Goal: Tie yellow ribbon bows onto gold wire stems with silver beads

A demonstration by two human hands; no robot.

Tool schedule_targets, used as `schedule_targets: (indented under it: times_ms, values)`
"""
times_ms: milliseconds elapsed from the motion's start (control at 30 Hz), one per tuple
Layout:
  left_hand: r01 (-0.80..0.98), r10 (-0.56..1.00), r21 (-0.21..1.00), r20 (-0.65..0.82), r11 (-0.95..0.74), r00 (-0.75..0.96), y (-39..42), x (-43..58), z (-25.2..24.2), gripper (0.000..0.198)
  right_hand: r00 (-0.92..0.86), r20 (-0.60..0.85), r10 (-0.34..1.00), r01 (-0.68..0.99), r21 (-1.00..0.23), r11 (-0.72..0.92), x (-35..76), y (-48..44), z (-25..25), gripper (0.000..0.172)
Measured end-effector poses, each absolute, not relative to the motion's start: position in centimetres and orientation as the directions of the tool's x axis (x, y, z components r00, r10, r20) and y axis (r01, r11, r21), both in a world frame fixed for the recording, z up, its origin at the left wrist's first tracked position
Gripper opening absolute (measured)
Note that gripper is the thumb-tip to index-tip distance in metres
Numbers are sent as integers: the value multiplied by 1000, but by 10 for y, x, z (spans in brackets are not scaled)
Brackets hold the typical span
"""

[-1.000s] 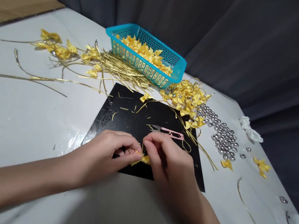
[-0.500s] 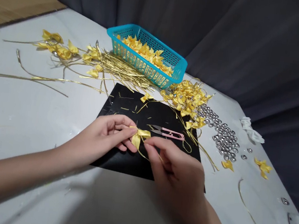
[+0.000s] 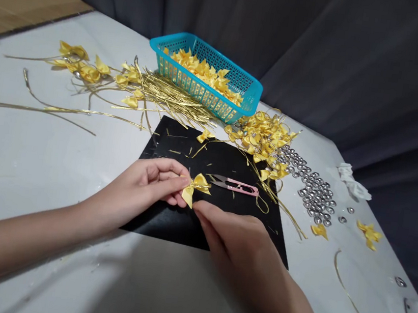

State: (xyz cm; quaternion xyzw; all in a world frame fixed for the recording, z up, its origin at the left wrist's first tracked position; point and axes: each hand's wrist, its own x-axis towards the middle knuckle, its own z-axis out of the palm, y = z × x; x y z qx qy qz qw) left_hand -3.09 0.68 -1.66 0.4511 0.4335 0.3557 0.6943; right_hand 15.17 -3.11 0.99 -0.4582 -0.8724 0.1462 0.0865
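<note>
Bow (image 3: 201, 182) pinched in left hand (image 3: 157, 180); right hand (image 3: 241, 238) lower, grip unclear.

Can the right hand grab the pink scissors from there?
Probably yes: the pink scissors lie on the black mat just beyond the right hand, and nothing seems to cover their handles.

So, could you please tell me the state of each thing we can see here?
Left hand: pinching the held bow
Right hand: close by the held bow, its grip hidden
Held bow: gold cord across its middle
Pink snips: lying on the black mat, unheld
Black mat: flat, strewn with scraps
Blue basket: upright, part-filled with yellow bows
Gold cords: loose, heaped beside the basket
Silver pieces: loose, mostly clustered
</note>
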Motion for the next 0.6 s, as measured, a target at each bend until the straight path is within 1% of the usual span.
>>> schedule_targets:
  times_ms: [67, 133, 433, 500, 533, 600]
  values:
    - [-85, 889, 941, -277, 328, 366, 6, -30, -17, 12, -577, -39, 816, 776, -336, 533, 150, -31, 13, 28]
    - [-67, 895, 949, -266, 309, 358, 5, -30, -17, 12, -593, -67, 802, 772, -329, 544, 150, -30, 15, 27]
    - [21, 914, 975, -217, 223, 342, 2, -28, -17, 17, -622, -101, 777, 749, -368, 551, 149, -30, 10, 25]
    - [47, 914, 979, -201, 197, 353, 3, -29, -19, 19, -616, -49, 786, 743, -369, 559, 149, -29, 8, 25]
    - [64, 912, 981, -194, 183, 361, 3, -29, -20, 20, -606, 8, 796, 741, -359, 567, 149, -29, 8, 24]
    - [117, 902, 982, -183, 149, 390, 3, -29, -21, 21, -564, 167, 809, 746, -316, 586, 151, -28, 8, 23]
